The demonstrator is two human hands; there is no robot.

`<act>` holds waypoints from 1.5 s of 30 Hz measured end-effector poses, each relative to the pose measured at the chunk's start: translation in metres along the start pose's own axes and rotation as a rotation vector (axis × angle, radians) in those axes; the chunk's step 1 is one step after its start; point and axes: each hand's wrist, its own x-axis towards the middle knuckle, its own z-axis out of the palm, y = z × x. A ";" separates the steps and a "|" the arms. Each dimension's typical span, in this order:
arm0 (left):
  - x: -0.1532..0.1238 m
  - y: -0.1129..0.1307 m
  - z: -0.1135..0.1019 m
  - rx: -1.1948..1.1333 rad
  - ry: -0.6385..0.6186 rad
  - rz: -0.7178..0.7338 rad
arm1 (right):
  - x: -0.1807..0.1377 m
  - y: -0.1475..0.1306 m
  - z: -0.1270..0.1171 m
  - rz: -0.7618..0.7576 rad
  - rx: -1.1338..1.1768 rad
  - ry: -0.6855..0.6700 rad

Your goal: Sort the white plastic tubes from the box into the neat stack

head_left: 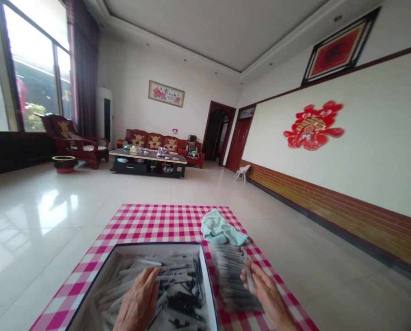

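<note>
your left hand (pixel 139 294): open, fingers resting over loose white plastic rods (pixel 146 262) with black parts, inside a dark-rimmed box (pixel 157 244). your right hand (pixel 267 289): closed on one slim rod (pixel 249 276), just beside a neat stack of rods (pixel 229 276). the stack lies right of the box on a pink checked cloth (pixel 146 225), touching a crumpled pale teal towel (pixel 221 230). far off: a low coffee table (pixel 146 156), a red sofa (pixel 153 141).

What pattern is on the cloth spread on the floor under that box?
The cloth has a pink-and-white gingham check, shown best in the head view.
</note>
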 end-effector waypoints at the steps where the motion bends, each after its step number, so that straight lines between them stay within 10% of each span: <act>1: 0.000 0.000 0.000 0.001 0.002 0.002 | 0.002 0.000 -0.001 -0.020 -0.057 0.018; 9: -0.001 0.001 0.000 -0.008 -0.014 -0.010 | 0.010 0.007 -0.003 -0.627 -0.990 -0.051; 16: -0.004 0.000 0.002 -0.017 -0.031 -0.022 | 0.018 0.032 0.001 -0.704 -1.376 -0.114; 35: 0.001 0.009 -0.005 -0.013 -0.001 -0.033 | 0.021 0.044 -0.002 -0.738 -1.244 -0.106; 45: 0.001 0.007 -0.009 0.198 -0.202 -0.189 | -0.009 -0.009 0.129 -0.745 -0.977 -0.385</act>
